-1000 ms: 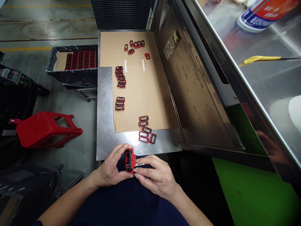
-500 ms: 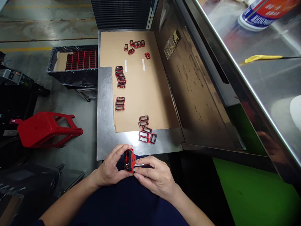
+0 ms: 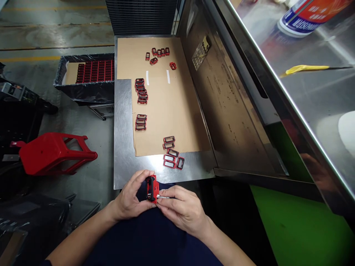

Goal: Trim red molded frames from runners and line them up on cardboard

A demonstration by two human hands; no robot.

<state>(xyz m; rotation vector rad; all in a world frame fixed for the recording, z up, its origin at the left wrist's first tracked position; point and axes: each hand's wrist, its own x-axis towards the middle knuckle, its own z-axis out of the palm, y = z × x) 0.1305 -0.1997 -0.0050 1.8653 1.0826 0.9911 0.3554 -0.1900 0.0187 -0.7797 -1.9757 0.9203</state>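
My left hand (image 3: 131, 199) grips a small red and black frame part (image 3: 152, 188), held upright just below the front edge of the steel table (image 3: 123, 147). My right hand (image 3: 183, 210) pinches a thin metal tool (image 3: 163, 197) whose tip touches the part's right side. Both hands sit over my dark blue lap. On the table just above them lies a cluster of several similar red frames (image 3: 172, 152).
Brown cardboard (image 3: 169, 107) covers the table, with more red frames in groups at the left (image 3: 141, 122) (image 3: 141, 90) and far end (image 3: 158, 54). A black bin of red parts (image 3: 95, 71) stands at left, a red stool (image 3: 52, 152) lies on the floor, and a steel shelf with a yellow-handled tool (image 3: 302, 68) is at right.
The metal tool in my right hand has slid slightly left and down against the part. Both hands stay in almost the same place.
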